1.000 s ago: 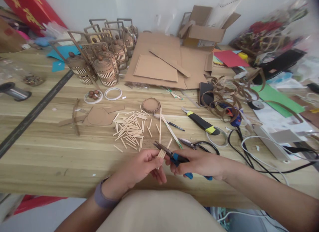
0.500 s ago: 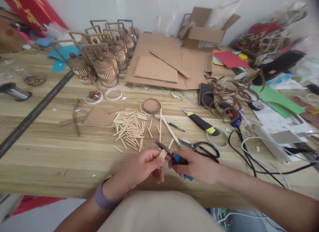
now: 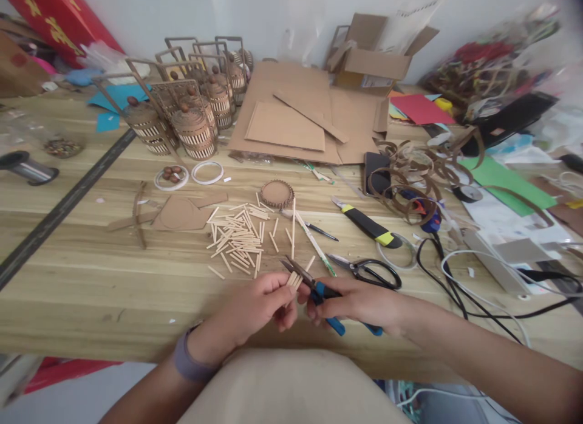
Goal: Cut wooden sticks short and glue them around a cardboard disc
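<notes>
My left hand (image 3: 255,305) pinches a small bundle of thin wooden sticks (image 3: 294,280) near the table's front edge. My right hand (image 3: 359,302) grips blue-handled cutters (image 3: 319,287), whose dark jaws lie against the bundle's far end. Just beyond the hands lies a loose pile of short cut sticks (image 3: 239,237), with a few longer sticks (image 3: 293,226) beside it. A small round cardboard disc with a toothed rim (image 3: 277,193) sits behind the pile.
Black scissors (image 3: 368,269) and a yellow-black utility knife (image 3: 367,222) lie right of the sticks. Several stick-and-cardboard lanterns (image 3: 194,129) stand at the back left. Flat cardboard sheets (image 3: 291,114), curled cardboard strips (image 3: 419,169), cables (image 3: 460,278) and coloured paper (image 3: 505,178) fill the back and right.
The cutter handles have spread apart again after being squeezed together half a second ago. Both hands stay in almost the same place at the table's front edge.
</notes>
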`<state>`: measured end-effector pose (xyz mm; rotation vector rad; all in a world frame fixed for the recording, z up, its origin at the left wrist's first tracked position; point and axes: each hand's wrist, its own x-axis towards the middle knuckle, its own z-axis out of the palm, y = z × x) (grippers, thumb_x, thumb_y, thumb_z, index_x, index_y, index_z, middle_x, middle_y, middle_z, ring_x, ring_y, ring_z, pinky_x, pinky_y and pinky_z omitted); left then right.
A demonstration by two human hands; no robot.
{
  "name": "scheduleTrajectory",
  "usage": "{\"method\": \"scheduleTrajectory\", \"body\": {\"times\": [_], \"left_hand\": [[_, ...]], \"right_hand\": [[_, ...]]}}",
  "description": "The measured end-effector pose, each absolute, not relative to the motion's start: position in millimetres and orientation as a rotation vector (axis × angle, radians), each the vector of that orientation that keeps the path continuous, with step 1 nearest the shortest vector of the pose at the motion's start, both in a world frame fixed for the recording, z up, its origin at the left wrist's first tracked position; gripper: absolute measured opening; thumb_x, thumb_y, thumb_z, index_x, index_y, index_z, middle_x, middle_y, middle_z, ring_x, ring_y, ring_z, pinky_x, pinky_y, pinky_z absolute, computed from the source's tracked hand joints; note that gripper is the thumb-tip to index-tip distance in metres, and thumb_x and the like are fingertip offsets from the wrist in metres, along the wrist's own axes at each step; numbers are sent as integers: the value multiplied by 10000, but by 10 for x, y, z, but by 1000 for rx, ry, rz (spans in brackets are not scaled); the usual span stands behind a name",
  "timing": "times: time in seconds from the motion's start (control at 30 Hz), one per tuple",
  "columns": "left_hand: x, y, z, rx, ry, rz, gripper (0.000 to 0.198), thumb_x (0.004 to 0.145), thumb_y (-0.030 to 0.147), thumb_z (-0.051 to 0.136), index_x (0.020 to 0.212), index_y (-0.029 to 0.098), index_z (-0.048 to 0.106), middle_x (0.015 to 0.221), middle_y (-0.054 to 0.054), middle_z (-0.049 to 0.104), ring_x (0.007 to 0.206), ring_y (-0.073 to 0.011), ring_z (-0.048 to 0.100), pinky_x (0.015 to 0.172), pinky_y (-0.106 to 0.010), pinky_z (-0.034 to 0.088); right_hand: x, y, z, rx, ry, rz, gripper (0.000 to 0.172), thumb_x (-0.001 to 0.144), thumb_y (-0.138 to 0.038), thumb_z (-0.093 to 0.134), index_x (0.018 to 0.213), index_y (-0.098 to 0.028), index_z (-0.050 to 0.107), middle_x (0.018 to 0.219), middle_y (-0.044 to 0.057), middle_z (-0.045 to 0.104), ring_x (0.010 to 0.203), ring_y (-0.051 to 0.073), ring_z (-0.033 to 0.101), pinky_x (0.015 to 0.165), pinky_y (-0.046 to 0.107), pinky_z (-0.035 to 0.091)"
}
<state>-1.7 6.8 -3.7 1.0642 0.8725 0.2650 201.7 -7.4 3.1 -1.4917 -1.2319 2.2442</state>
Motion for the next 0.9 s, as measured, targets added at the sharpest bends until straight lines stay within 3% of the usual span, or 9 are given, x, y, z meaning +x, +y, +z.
{"method": "scheduleTrajectory", "body": {"times": [0.27, 0.5, 0.7, 0.8, 0.9], "left_hand": [[5, 53, -72, 987, 873, 284, 355, 820, 520, 496, 841, 173, 566, 506, 62, 467, 479, -103, 380, 527, -261, 283], [7, 47, -60, 1015, 870, 314, 371, 831, 542, 485, 828, 181, 570, 510, 74, 393, 499, -106, 325, 544, -260, 281], [-7, 58, -46, 1148, 908, 314, 353, 887, 507, 425, 845, 185, 563, 523, 69, 401, 507, -110, 338, 546, -249, 287], [-68, 69, -94, 1206, 949, 347, 335, 910, 473, 413, 785, 190, 542, 531, 63, 417, 516, -111, 358, 555, -244, 302], [-181, 106, -100, 1254, 988, 386, 332, 929, 470, 399, 822, 196, 555, 534, 63, 436, 525, -119, 391, 569, -243, 323]], "right_hand": [[1980, -103, 20, -1497, -1191, 2237, 201, 643, -236, 609, 828, -166, 573, 748, -11, 593, 714, 139, 579, 650, 265, 435], [1956, -104, -31, -1591, -1351, 2152, 209, 603, -234, 562, 804, -189, 529, 647, -49, 506, 590, 118, 504, 542, 241, 397], [1897, -101, -102, -1617, -1494, 2020, 175, 706, -327, 573, 795, -208, 481, 606, -59, 453, 538, 109, 429, 514, 241, 355], [1902, -64, -94, -1554, -1546, 2017, 185, 748, -343, 588, 851, -205, 520, 625, -49, 481, 590, 122, 461, 554, 240, 373], [1966, -30, -52, -1488, -1595, 1950, 238, 770, -345, 605, 964, -208, 581, 810, -3, 590, 745, 152, 537, 652, 249, 419]]}}
